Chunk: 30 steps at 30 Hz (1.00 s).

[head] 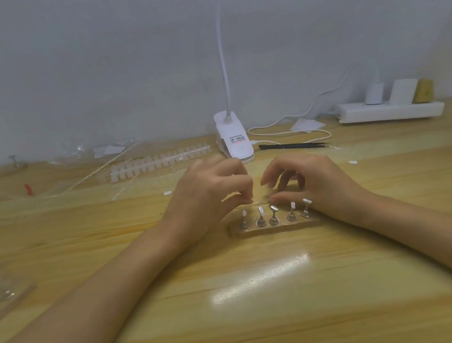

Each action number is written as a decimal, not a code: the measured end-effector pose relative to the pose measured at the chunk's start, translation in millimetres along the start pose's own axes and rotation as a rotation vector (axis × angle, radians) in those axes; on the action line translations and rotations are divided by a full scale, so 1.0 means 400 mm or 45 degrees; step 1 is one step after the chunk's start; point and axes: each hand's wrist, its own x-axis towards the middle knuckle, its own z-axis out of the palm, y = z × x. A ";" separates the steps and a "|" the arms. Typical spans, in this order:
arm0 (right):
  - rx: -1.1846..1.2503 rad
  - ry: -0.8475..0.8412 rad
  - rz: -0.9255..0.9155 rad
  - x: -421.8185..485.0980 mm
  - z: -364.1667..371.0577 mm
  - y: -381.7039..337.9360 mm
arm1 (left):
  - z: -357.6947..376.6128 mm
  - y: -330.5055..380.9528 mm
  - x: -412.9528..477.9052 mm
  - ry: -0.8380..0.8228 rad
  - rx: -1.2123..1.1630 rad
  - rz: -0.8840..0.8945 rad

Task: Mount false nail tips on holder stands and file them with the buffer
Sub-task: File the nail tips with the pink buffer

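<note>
At mid-worktop (245, 332), five stands (274, 218) sit in a row on one base. Just behind them, left hand (208, 195) and right hand (306, 178) each pinch an end of a thin clear strip (254, 203). Likely the mounting step. Next move calls for fine placement on a stand head. Spare tips (157, 160) lie beyond, beside lamp clip (233, 140).
</note>
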 end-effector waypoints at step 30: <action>0.201 0.032 0.008 0.002 -0.009 -0.008 | 0.018 -0.001 0.012 -0.005 -0.959 -0.845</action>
